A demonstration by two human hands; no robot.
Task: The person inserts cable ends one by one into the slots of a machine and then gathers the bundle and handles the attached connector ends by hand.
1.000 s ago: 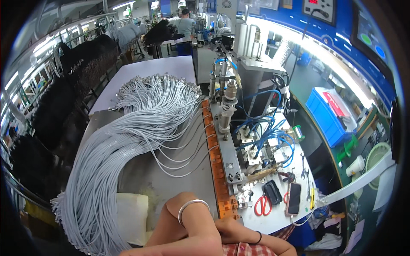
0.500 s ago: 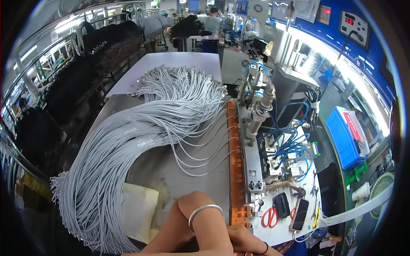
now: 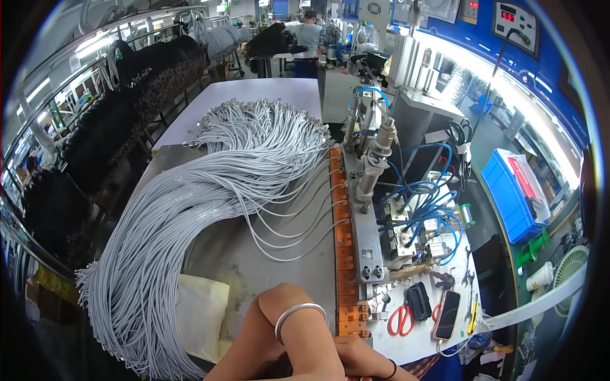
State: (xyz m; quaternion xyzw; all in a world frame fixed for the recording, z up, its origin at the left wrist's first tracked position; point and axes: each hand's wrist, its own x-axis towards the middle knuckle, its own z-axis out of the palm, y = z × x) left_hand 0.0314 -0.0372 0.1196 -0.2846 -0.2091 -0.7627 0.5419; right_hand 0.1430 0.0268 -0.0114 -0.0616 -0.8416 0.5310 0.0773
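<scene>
My left arm [image 3: 310,346] is sharply bent at the lower edge, a silver bangle [image 3: 301,309] around it. The left hand is almost wholly cut off by the picture's edge, so its fingers cannot be read. My right hand [image 3: 356,353], with a thin black band on its wrist, reaches in from the lower right and passes behind the left forearm; its fingers are hidden. Just above it ends the long orange fixture strip [image 3: 344,254], with several grey cables curving into it. A large bundle of grey cables [image 3: 171,203] with metal ends spreads over the metal tabletop [image 3: 279,273].
Pneumatic cylinders [image 3: 375,165] and blue air hoses [image 3: 445,203] stand right of the strip. Red-handled scissors [image 3: 401,319], a black case [image 3: 419,301] and a phone [image 3: 447,315] lie nearby. A blue bin [image 3: 511,197] is farther right. Racks of black cables [image 3: 108,120] line the left; a person [image 3: 309,33] stands far behind.
The view has shifted a little, so the strip and the cylinders appear slightly farther left. My arms keep nearly the same pose.
</scene>
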